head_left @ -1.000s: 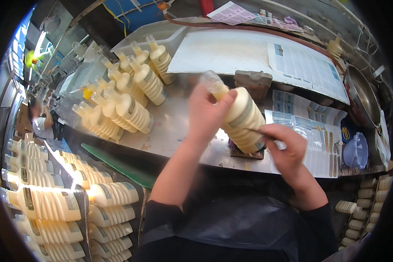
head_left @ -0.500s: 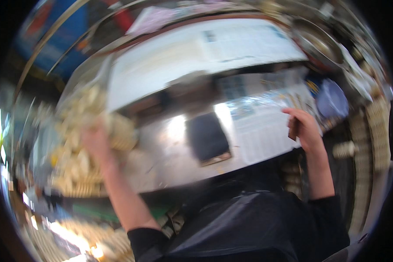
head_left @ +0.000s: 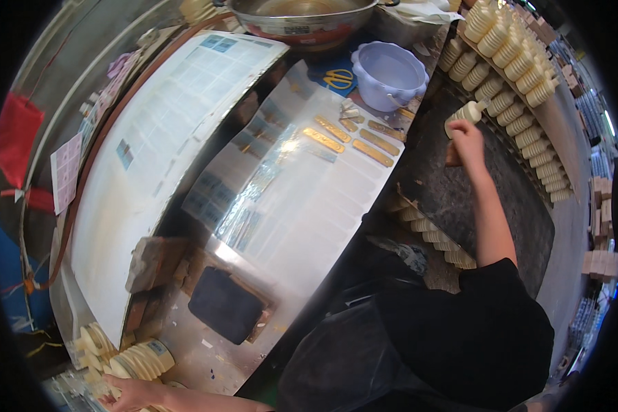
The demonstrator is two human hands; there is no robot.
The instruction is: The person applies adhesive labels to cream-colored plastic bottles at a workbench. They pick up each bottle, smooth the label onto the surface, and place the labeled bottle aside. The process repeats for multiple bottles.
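My right hand (head_left: 467, 141) is closed round a small brown block (head_left: 452, 155), which sticks out below the fingers. Its knuckles meet a cream ribbed piece with a narrow tip (head_left: 465, 117); whether they grip that piece too, I cannot tell. At the lower left, my left hand (head_left: 122, 394) reaches into a heap of similar cream ribbed pieces (head_left: 141, 360), thumb and fingers apart. Part of this hand runs into the dark rim of the picture. A dark rectangular pad (head_left: 226, 304) lies on the worktable between the hands.
Gold strips (head_left: 373, 152) and printed sheets (head_left: 295, 206) cover the table. Behind them are yellow-handled scissors (head_left: 338, 79), a lilac bucket (head_left: 390, 72) and a metal basin (head_left: 302, 24). A white board (head_left: 151, 137) leans at left. Rows of ribbed pieces (head_left: 518, 117) line the right.
The view has swung to the right. My right hand has moved from over the printed sheets out to the ribbed piece beside the rows. My left hand stays by the heap.
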